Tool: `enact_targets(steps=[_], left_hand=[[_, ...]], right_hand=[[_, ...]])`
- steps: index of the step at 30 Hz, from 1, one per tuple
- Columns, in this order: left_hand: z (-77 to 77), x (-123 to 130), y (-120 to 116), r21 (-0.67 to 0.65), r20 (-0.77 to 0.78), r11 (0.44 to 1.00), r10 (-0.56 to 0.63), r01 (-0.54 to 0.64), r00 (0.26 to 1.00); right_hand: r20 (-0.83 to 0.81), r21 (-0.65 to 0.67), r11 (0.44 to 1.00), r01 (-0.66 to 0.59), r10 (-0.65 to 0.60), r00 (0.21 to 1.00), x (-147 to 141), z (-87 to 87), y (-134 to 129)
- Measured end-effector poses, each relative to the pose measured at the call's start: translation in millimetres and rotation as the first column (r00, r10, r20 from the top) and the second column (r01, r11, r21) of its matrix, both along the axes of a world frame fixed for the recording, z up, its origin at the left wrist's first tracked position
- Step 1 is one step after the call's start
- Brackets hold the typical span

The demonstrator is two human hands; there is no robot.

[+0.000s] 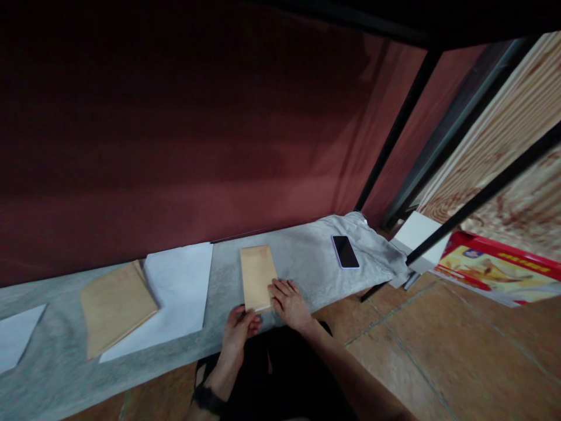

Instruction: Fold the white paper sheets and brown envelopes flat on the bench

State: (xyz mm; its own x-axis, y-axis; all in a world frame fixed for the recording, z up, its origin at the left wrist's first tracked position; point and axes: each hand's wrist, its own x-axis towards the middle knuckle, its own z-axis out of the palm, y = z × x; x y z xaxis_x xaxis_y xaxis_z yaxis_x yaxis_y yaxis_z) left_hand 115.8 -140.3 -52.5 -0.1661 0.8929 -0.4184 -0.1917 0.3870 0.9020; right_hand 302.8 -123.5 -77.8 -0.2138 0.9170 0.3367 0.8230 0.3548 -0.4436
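Observation:
A tan paper envelope (256,269) lies lengthwise on the grey cloth in front of me. At its near left corner my left hand (239,330) is closed, thumb and fingers pinching the near edge. My right hand (289,303) rests on the envelope's right side near that edge, its fingers stretched out and lying flat. A thin white strip shows along the near end between the hands; whether it is paper inside, I cannot tell. To the left, a stack of tan envelopes (116,307) partly covers white paper sheets (184,286).
The grey cloth (302,251) covers a narrow bench against a dark red wall. A phone (345,251) lies on its right part. Another white sheet (17,336) is at far left. Black metal bars (398,128) rise at right; a white box (418,237) and red-yellow carton (495,266) stand beyond.

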Motion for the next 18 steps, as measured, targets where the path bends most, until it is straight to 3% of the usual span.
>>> enact_targets(steps=[2, 4, 5, 7, 9, 10, 14, 18], left_hand=[[-0.6, -12.9, -6.1, 0.139, -0.152, 0.99, 0.036, -0.014, 0.988], [1.2, -19.5, -2.5, 0.331, -0.325, 0.943, 0.073, 0.041, 0.943], [2.8, -19.0, 4.7, 0.408, -0.412, 0.905, 0.067, 0.118, 0.909], [5.3, -10.7, 31.0, 0.461, -0.606, 0.794, -0.045, 0.397, 0.794], [4.0, 3.5, 69.0, 0.413, -0.777, 0.667, -0.096, 0.62, 0.622], [1.5, 10.8, 89.8, 0.367, -0.841, 0.631, -0.09, 0.684, 0.534], [-17.8, 27.9, 159.0, 0.141, -0.971, 0.589, -0.073, 0.796, 0.226], [-35.2, 26.5, 184.1, 0.067, -0.996, 0.536, -0.018, 0.841, 0.091]], right_hand=[[0.015, 0.011, 1.0, 0.004, -0.004, 1.0, -1.4, -2.1, -1.6], [0.014, 0.016, 1.0, 0.007, -0.007, 1.0, -2.7, -3.0, -2.3], [0.012, 0.015, 1.0, 0.011, -0.011, 1.0, -3.4, -3.3, -2.3], [0.004, 0.013, 1.0, 0.021, -0.021, 1.0, -4.7, -3.4, -1.9], [-0.004, 0.011, 1.0, 0.026, -0.026, 1.0, -5.8, -3.3, -1.5], [-0.009, 0.011, 1.0, 0.025, -0.025, 1.0, -6.2, -3.3, -1.3], [-0.021, 0.023, 0.999, 0.034, -0.033, 0.999, -8.1, -3.4, -0.9], [-0.031, 0.024, 0.999, 0.048, -0.047, 0.998, -10.1, -4.5, 0.1]])
